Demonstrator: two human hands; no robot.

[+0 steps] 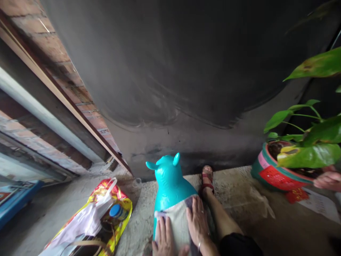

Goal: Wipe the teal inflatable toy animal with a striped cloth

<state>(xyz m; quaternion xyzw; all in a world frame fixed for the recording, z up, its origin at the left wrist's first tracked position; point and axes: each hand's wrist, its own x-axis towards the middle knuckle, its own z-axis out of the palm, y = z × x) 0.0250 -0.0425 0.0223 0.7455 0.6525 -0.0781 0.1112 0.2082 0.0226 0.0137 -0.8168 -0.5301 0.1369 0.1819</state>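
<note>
Pressing a cloth (178, 222) flat onto the back of the teal toy (170, 183) on the concrete floor (234, 209), both hands work side by side: left hand (163, 238) and right hand (197, 222), fingers spread and laid flat, gripping nothing. Even palm pressure should probably keep the cloth from sliding off the curve. Room's tight: foot (207, 177) just right, bag (93, 220) left, pot (277, 170) further right, dark wall ahead.

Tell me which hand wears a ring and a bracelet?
The right hand, lying flat on the cloth over the turquoise toy animal. It shows a ring and a wrist bracelet; the left hand beside it shows neither.
</note>
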